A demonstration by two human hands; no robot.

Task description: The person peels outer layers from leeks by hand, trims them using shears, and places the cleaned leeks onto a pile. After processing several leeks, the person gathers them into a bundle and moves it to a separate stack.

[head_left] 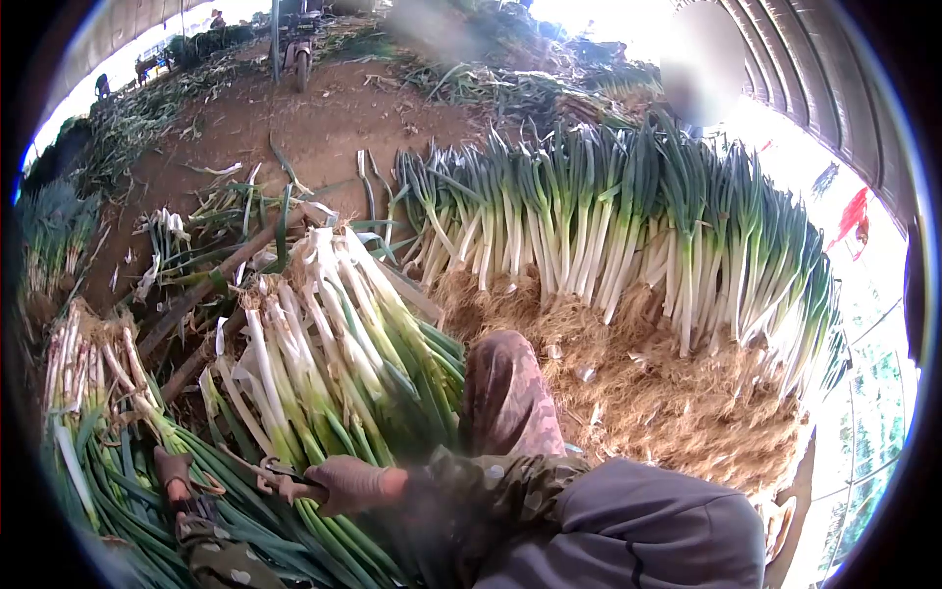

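The grey-brown glove (339,480) on your right hand (355,485) looks matt and cloth-like, and your camouflage-patterned sleeve (510,481) is creased fabric. Your dark grey trousers (648,525) are smooth, matt cloth. In front of you, the long white-and-green leek stalks (329,324) look smooth with a slight gloss; the tan root tufts (638,393) are rough and fibrous. The reddish-brown earth floor (343,123) looks matt.

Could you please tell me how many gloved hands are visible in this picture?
2: the left hand at lower left, over green onion leaves, and the right hand at lower middle. Any in the distance would be too small to tell.
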